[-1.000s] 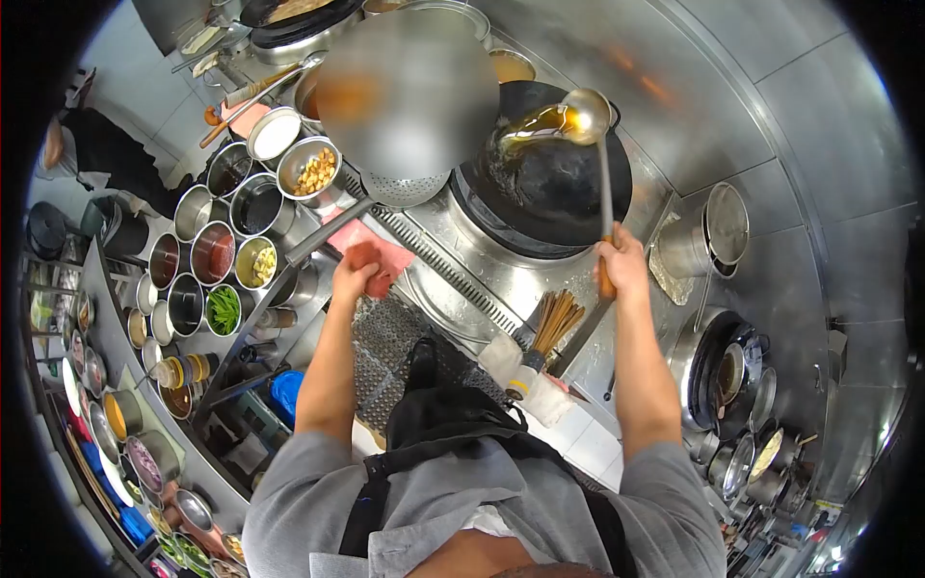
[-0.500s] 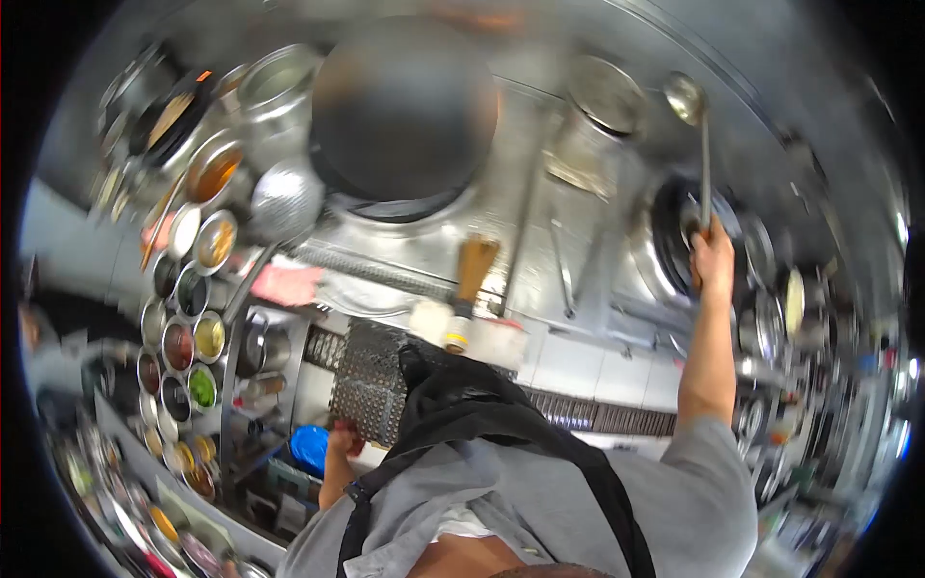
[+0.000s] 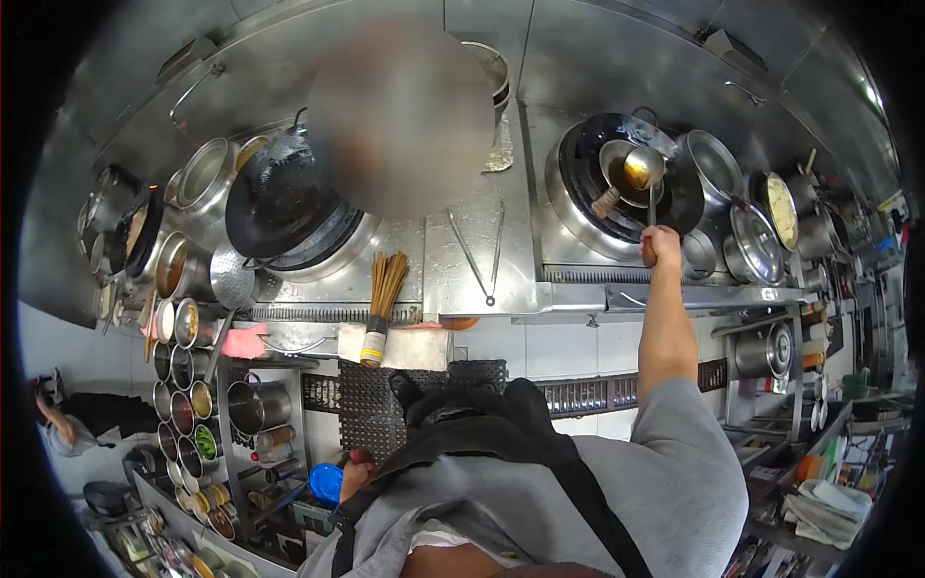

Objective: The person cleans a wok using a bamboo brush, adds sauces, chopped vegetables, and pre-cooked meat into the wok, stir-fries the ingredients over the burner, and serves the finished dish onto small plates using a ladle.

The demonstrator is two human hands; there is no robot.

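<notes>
My right hand is closed round the handle of a ladle. Its bowl shows an amber sheen and overlaps a metal bowl in the black wok on the right burner. A short brush-like thing leans by that bowl. Down at my left side, my left hand has curled fingers, beside a blue round thing. Whether it holds anything is hidden.
Another black wok tilts on the left burner, partly behind a blurred disc. Tongs and a bamboo brush lie along the front. Condiment pots line the left. Lidded pots stand right. Another person is at far left.
The camera view has turned and steadied. My right hand has brought the ladle's bowl from beyond the burner back over the right wok. My left hand stays low at my side.
</notes>
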